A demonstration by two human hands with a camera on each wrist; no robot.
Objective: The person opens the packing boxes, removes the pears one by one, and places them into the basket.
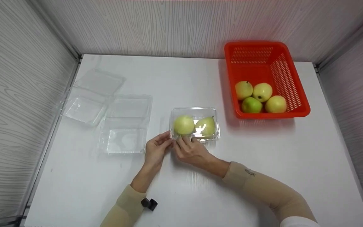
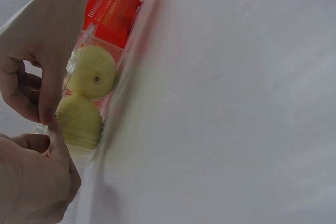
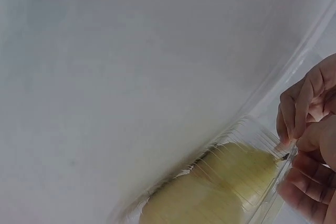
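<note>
A clear plastic clamshell box [image 1: 195,111] stands at the middle of the table with its lid down. Inside lie two yellow-green fruits, a round one [image 1: 184,125] and a more pear-shaped one [image 1: 205,126] with a stem. At the box's near left corner, my left hand [image 1: 157,151] pinches the rim between thumb and fingers. Right beside it my right hand [image 1: 193,152] holds the front edge of the same corner, thumb and fingertips bent together. Both hands' fingertips nearly meet in the left wrist view; they partly hide whether the rim there is fully pressed together.
Two open clear clamshell boxes, one [image 1: 123,138] near the left hand and another [image 1: 85,108] farther left, lie overlapping. A red perforated basket [image 1: 257,71] at the back right holds several yellow-green fruits [image 1: 262,92]. Wood-patterned panels [image 1: 156,28] border the white table [image 1: 310,164].
</note>
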